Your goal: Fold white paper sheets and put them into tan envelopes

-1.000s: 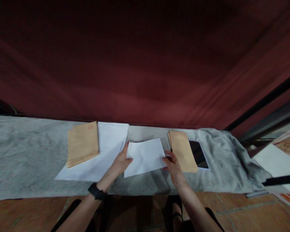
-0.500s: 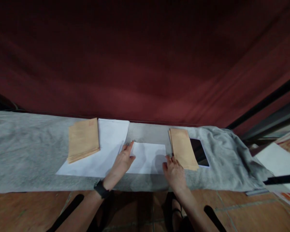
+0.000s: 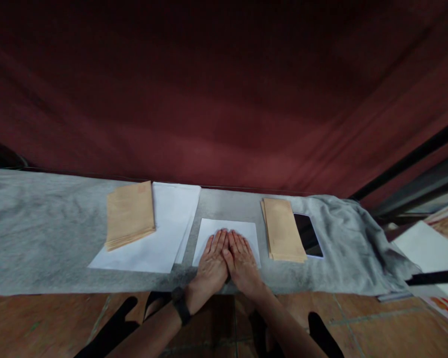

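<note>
A white sheet of paper (image 3: 227, 225), its visible outline a wide rectangle, lies on the grey cloth in front of me. My left hand (image 3: 213, 257) rests flat on it, fingers stretched forward. Right beside it, my right hand (image 3: 242, 258) is pressed flat on the same sheet, and the two hands touch at the middle. Neither one grips anything. The paper's near middle part is hidden beneath them. To the left, larger white sheets (image 3: 168, 219) lie partly under a stack of brown envelopes (image 3: 130, 211). A second stack of brown envelopes (image 3: 283, 228) lies to the right.
A dark-screened phone (image 3: 308, 234) lies partly under the right envelopes. Grey cloth (image 3: 52, 223) covers the long narrow surface, bunched at the right end. A dark red fabric wall (image 3: 224, 109) rises behind. Papers and a black bar (image 3: 433, 277) are at far right.
Both hands have moved inward from the paper's left and right edges to its middle, where they now lie flat side by side. The envelope stacks stay put.
</note>
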Demonstrator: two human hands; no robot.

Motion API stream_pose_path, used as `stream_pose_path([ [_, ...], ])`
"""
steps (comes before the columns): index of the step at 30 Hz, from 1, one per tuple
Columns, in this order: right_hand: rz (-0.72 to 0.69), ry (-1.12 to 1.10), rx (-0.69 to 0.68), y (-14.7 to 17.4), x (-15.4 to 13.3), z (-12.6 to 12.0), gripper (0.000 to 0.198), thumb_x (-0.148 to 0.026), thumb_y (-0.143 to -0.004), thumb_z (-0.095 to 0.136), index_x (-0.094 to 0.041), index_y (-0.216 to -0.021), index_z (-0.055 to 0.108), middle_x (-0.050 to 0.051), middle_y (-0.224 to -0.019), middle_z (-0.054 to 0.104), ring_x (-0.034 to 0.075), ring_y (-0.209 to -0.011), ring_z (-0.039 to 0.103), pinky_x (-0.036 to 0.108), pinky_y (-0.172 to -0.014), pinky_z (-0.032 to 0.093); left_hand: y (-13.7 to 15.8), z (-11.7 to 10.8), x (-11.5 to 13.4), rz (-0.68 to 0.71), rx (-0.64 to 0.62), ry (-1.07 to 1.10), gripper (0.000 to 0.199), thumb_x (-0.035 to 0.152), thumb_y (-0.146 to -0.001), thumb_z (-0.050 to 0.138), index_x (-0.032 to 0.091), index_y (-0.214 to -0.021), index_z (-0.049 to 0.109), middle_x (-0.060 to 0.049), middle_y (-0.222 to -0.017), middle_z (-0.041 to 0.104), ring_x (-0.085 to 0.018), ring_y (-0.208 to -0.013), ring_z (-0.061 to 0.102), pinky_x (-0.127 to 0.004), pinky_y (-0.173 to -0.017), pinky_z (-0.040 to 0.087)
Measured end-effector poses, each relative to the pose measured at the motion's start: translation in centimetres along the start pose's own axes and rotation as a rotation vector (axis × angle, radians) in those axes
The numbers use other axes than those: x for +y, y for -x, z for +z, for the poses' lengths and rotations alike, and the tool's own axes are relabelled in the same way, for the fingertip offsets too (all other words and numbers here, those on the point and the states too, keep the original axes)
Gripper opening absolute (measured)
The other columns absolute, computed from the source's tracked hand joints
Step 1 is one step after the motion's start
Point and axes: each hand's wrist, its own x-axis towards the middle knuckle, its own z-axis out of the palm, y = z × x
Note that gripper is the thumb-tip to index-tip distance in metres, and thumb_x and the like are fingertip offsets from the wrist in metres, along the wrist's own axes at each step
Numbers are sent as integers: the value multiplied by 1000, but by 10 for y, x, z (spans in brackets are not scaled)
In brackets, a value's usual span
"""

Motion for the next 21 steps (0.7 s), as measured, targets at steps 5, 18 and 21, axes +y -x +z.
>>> stream_pose_path([
  [5, 13, 94, 29, 5, 5, 0, 54, -39, -105, 30, -11, -151, 37, 14, -156, 38, 24, -146, 33, 45, -119, 30, 2, -5, -11, -47, 29, -26, 64, 16, -92, 34, 11, -155, 27, -16, -159, 34, -25, -149, 25, -48, -121, 25],
  [18, 125, 209, 149, 15, 26, 2, 67, -48, -103, 35, -4, -154, 28, 23, -156, 34, 32, -144, 36, 49, -115, 33, 1, -22, -35, -242, 65, -44, 59, 30, -95, 37, 2, -148, 39, -22, -156, 34, -30, -148, 29, -49, -121, 25],
  [21, 180, 194, 170, 13, 28, -1, 67, -48, -104, 32, -1, -151, 34, 25, -155, 36, 34, -143, 36, 51, -114, 33, -4, -24, -37, -305, 97, -79, 59, 27, -94, 37, -2, -146, 40, -25, -154, 37, -32, -146, 32, -51, -120, 26],
])
